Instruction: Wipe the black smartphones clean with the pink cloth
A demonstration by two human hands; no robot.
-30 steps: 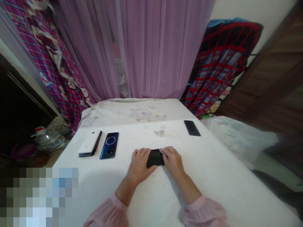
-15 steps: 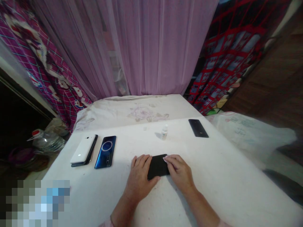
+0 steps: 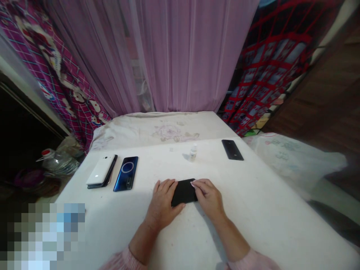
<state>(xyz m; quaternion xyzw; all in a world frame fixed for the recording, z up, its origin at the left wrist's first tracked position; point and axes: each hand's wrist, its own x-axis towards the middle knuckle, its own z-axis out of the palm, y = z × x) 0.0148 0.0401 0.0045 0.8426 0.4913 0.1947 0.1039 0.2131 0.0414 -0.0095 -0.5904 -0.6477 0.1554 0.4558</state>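
Note:
A black phone lies flat on the white tablecloth in front of me. My left hand grips its left end, with fingers along the far side and the thumb at the near edge. At the right end, my right hand is closed in a pinch over the phone's surface. A small white piece, possibly tissue or cotton, shows at those fingertips; most of it is hidden. Beyond the phone stands a small white bottle.
To the left lie a blue phone and a stack topped by a white phone. Another dark phone rests at the far right. A water jug stands beyond the table's left edge, and purple curtains hang behind.
The whole view has shifted slightly, so the table's things sit a little higher and more of my pink sleeves shows. Both hands keep nearly the same place on the phone.

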